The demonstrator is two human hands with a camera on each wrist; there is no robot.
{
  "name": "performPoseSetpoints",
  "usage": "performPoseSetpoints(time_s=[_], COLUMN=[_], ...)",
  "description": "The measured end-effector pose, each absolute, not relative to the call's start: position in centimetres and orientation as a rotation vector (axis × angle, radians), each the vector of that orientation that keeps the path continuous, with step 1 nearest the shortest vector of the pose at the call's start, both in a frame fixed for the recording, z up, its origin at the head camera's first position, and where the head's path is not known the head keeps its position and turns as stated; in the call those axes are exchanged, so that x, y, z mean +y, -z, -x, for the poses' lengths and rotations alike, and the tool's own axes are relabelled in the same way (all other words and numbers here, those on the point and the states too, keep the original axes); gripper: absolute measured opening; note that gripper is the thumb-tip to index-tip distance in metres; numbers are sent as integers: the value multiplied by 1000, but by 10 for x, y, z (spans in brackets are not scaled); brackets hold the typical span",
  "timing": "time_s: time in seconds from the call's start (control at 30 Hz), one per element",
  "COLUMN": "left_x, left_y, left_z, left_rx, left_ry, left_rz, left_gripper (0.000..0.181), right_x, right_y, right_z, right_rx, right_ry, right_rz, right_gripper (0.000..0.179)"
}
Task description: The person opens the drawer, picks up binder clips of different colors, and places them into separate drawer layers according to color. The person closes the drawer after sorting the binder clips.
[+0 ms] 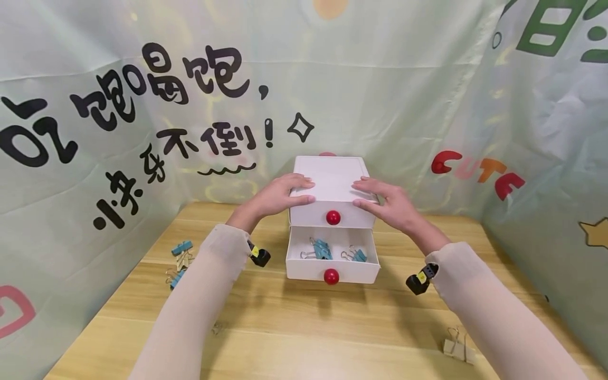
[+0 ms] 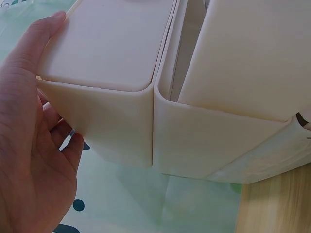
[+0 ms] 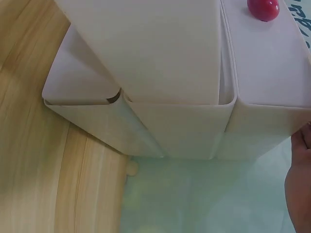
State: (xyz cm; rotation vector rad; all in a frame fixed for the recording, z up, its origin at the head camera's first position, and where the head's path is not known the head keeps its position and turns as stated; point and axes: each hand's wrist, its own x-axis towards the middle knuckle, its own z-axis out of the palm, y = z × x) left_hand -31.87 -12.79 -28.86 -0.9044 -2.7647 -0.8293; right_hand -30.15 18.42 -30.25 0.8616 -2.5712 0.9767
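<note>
Pale green cloth with black writing [image 1: 404, 111] hangs behind the back edge of a light brown wooden table [image 1: 332, 327]. Near its left edge, a cream clip [image 1: 183, 259] lies between two blue clips [image 1: 181, 248]; a beige wire-handled clip [image 1: 458, 350] lies nearer the right.

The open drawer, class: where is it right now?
In the head view, the open drawer sits just right of centre, directly below the closed top drawer and holding blue clips.

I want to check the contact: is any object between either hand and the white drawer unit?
Nothing visible: the left hand and the right hand both rest directly on top of the white drawer unit. The blue clips lie lower, inside the open drawer.
</note>
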Motion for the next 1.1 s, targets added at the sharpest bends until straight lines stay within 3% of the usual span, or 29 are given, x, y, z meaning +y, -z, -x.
performPoseSetpoints(time_s=[0.5,1.1], left_x=[-126,-165], left_y=[292,281], left_z=[317,270], left_rx=[-2756,-2779], left_ry=[719,634], left_rz=[922,1004], left_gripper=[59,66], right_x=[182,179], right_y=[306,301], right_z=[300,296], right_rx=[-2599,-2660], right_ry=[-1114,-1219], right_rz=[-738,-660], right_gripper=[55,63])
